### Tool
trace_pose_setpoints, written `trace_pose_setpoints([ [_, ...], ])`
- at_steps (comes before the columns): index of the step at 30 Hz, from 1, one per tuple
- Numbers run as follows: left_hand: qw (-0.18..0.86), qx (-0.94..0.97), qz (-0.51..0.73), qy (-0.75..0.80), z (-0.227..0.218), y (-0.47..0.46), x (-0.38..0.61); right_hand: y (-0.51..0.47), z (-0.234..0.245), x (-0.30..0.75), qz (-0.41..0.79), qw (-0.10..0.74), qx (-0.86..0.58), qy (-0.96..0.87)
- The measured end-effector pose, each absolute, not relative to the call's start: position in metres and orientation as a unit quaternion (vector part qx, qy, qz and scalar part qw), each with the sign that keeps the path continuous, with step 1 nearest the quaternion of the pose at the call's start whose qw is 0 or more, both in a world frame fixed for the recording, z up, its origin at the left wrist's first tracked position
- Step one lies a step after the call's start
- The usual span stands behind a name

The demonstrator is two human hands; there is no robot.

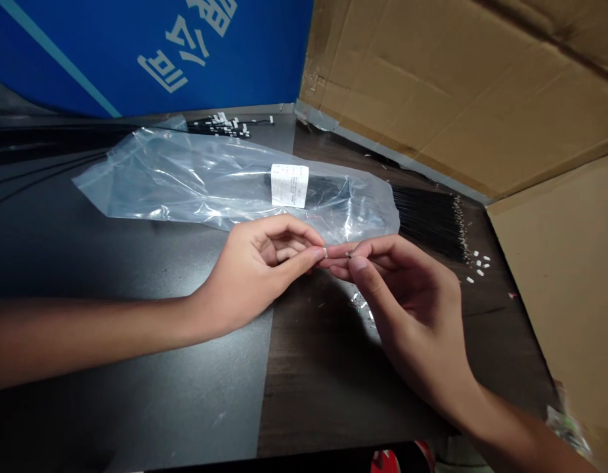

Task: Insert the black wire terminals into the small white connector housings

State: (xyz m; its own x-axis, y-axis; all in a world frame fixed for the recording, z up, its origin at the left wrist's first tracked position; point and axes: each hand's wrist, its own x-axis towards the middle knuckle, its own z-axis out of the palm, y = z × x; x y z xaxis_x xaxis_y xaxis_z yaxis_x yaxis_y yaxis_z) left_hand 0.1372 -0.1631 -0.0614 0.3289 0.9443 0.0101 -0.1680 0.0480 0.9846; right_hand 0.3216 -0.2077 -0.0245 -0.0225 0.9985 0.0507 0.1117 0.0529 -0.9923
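My left hand (264,269) and my right hand (407,295) meet fingertip to fingertip above a dark table (136,368). The left thumb and forefinger pinch a tiny whitish connector piece (325,252). The right fingers pinch a thin dark wire end (348,255) right beside it. Just behind the hands lies a clear plastic bag (200,177) with a white label (289,185) and black wires inside.
A bundle of thin black wires (427,220) lies at the right, with small white pieces (478,266) scattered beside it. More wires with white ends (225,125) lie at the back. A blue board (151,52) and cardboard panels (456,92) wall the table.
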Motion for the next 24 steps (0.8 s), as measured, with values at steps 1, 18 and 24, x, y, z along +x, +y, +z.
trace_pose_setpoints([
  [1, 0.618, 0.526, 0.450, 0.373, -0.0615, -0.1634, 0.1373, -0.2069, -0.0242, 0.3214, 0.470, 0.481, -0.511, -0.536],
  [18, 0.573, 0.560, 0.466, 0.375, -0.0589, -0.1660, 0.1398, -0.2034, -0.0227, 0.3240, 0.496, 0.468, -0.509, -0.525],
  [24, 0.566, 0.576, 0.470, 0.355, -0.0592, -0.1685, 0.1401, -0.2065, -0.0216, 0.3264, 0.492, 0.425, -0.527, -0.547],
])
